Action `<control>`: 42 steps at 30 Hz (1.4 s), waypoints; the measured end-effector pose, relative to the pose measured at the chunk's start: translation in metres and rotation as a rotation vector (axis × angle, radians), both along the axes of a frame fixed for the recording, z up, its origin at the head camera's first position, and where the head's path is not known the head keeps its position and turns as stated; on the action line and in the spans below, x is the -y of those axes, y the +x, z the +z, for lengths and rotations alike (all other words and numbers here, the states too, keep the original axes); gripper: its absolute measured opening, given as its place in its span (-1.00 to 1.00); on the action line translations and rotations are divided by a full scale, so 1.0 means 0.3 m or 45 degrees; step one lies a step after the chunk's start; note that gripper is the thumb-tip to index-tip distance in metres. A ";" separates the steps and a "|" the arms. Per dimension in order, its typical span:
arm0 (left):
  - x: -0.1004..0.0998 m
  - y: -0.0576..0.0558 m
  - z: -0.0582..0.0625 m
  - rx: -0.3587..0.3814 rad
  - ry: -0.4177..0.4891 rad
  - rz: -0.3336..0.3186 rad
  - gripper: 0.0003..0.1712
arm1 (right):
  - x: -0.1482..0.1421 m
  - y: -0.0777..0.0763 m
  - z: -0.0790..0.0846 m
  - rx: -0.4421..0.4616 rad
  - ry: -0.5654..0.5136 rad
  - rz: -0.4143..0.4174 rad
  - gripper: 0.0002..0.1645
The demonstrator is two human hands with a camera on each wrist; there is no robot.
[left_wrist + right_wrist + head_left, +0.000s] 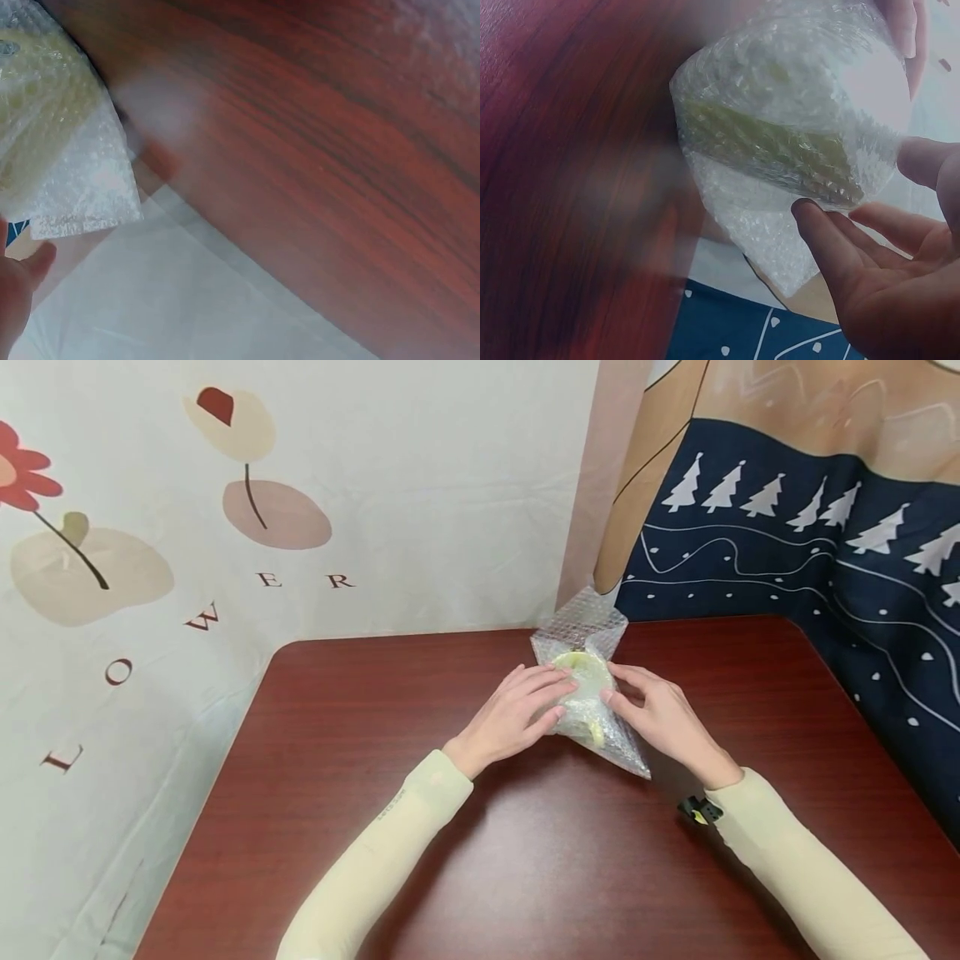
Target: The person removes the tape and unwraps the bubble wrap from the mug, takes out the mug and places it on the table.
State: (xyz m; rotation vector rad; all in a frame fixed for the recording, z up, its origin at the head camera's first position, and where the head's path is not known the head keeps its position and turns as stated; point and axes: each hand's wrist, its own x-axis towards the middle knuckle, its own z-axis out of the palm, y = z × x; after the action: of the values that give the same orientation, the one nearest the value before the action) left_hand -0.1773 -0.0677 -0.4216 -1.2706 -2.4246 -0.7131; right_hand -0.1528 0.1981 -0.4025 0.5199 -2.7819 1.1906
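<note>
A bubble-wrap package (581, 625) lies near the table's back edge, its far flap stretching toward the wall. Through the clear layers shows a round, yellow-green, cup-like thing (772, 146), with a pale curved rim facing up in the head view. My left hand (510, 710) rests on the package from the left, fingers extended over the wrap. From the other side my right hand (663, 718) holds the wrap with thumb and fingers. Much of the left hand is outside the left wrist view, where the wrap (90, 180) fills the upper left corner.
The dark red wooden table (360, 710) has rounded back corners. Behind it hangs a white cloth (450, 527) with flower prints, and at the right a navy cloth (750, 552) with white trees. A black wrist device (701, 810) sits by the right sleeve.
</note>
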 end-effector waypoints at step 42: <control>0.011 -0.025 -0.001 0.520 -0.021 0.133 -0.35 | 0.014 0.004 0.017 0.069 -0.177 -0.146 -0.60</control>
State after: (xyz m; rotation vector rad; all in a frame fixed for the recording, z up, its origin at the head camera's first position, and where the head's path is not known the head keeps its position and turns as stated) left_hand -0.1847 -0.0711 -0.4219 -1.0773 -2.7969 -1.0065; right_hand -0.1515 0.1940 -0.3974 0.3172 -2.7041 1.3784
